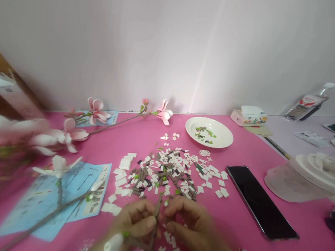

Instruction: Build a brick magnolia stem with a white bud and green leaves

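Note:
My left hand (135,223) is closed around a brown toy-brick branch (157,212), its thumb pressed against the stem. From the branch's lower part, a side twig with a white bud (114,243) and a bit of green lies over my left wrist. Just right of the branch, my right hand (190,225) has its fingers curled together; anything in them is hidden. A small white and green piece (166,203) shows by its fingertips. Beyond both hands spreads a heap of loose brown, white and green building bricks (167,171).
Finished-looking magnolia branches (64,135) and blue instruction sheets (55,197) lie left. A white plate (223,137) holds green pieces. A phone (259,201), a plastic tub (284,183) and a tissue box (249,117) are on the right. White tiles (168,245) lie below my right hand.

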Demonstrator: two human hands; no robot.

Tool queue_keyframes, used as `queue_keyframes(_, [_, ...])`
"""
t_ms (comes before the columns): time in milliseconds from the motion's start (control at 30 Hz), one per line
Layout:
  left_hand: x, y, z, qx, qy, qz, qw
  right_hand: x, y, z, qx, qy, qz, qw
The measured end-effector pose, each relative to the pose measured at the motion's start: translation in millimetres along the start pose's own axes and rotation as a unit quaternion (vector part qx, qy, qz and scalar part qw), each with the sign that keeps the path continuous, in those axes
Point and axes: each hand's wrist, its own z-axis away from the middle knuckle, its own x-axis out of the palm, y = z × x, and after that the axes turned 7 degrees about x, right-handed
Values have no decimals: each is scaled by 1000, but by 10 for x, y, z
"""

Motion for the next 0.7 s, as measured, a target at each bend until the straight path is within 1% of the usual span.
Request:
queue_keyframes(100, [-12,-9,-3,-5,1,-3,1000,-17,-20,-8,-28,5,38,999])
queue_keyframes(200, [-18,-19,-5,-12,-7,2,1000,-28,-34,-11,-47,3,51,998])
queue_keyframes(400, [2,-16,8,-17,-3,-13,1000,-23,42,15,-33,19,24,999])
queue_keyframes(500, [6,-18,12,-20,-1,-11,1000,-29,66,22,-49,21,63,997])
queue_keyframes(567, [1,-27,9,-12,-10,-8,1000,-35,54,24,-64,21,92,994])
queue_keyframes(633, [-5,-38,4,-6,-19,-4,1000,-40,29,29,-72,25,93,993])
queue_keyframes(700, [-9,-46,0,-5,-17,0,1000,-43,5,39,-80,29,70,994])
